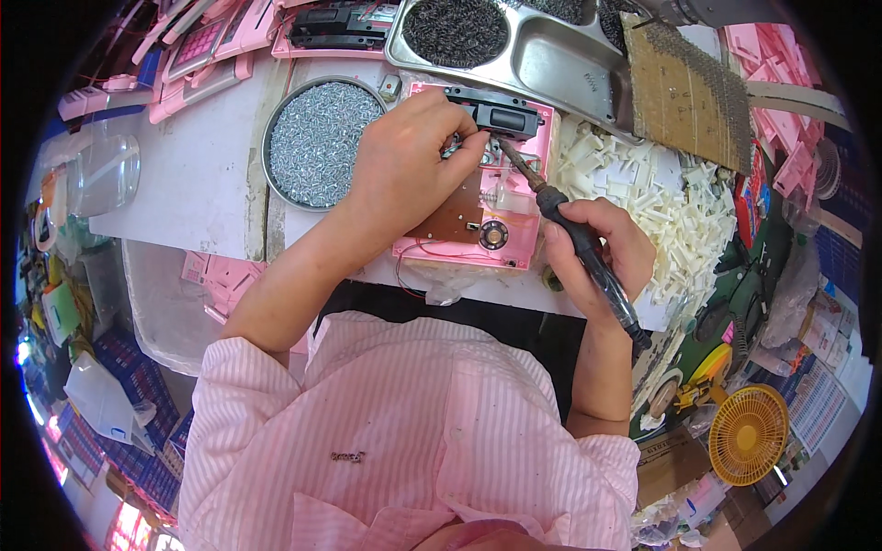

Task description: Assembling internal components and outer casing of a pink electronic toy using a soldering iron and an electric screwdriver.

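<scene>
A pink plastic housing [525, 241] lies before me with a brown circuit board [448, 223], a small round part with a dark rim [493, 235] and thin wires in it. At its far end sits a black plastic module [508, 119]. My left hand [409, 156] reaches over the housing's left side, thumb and fingers pinched beside the module; what they hold is hidden. In my right hand [620, 248] is a soldering iron [553, 199] with a black handle. Its metal tip points up and left, close to my left fingertips; whether it touches anything I cannot tell.
Left of the housing stands a round tin of small silver screws [322, 142]. A metal tray [565, 64] with dark screws and springs lies behind. White plastic pieces [675, 211] are heaped at right, near brown cardboard [684, 92]. More pink housings [207, 50] lie far left.
</scene>
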`<move>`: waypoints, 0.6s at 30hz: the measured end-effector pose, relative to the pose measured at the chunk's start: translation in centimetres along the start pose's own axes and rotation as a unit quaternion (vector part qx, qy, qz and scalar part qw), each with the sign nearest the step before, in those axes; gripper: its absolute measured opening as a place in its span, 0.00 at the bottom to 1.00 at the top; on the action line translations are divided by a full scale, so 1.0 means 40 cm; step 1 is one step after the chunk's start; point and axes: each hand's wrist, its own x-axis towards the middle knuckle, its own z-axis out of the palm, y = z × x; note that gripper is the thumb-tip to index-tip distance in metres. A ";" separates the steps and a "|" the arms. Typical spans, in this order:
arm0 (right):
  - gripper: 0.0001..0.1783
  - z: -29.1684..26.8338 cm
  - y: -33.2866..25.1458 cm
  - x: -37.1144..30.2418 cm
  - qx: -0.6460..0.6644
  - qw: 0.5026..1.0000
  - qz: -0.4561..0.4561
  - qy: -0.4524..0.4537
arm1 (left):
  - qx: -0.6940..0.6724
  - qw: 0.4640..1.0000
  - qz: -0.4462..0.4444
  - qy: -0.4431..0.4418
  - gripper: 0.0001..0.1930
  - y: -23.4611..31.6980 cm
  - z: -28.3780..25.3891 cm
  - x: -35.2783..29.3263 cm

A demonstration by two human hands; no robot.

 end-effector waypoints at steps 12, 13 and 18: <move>0.15 -0.046 -0.009 -0.044 0.002 1.000 0.027 0.014 | 0.002 1.000 0.005 0.008 0.07 0.007 -0.001 0.003; 0.15 -0.049 -0.008 -0.048 0.002 0.999 0.031 0.016 | 0.003 1.000 0.005 0.005 0.07 0.007 -0.001 0.004; 0.15 -0.054 -0.004 -0.053 0.001 0.999 0.027 0.028 | 0.005 1.000 -0.016 -0.001 0.08 0.016 -0.001 0.006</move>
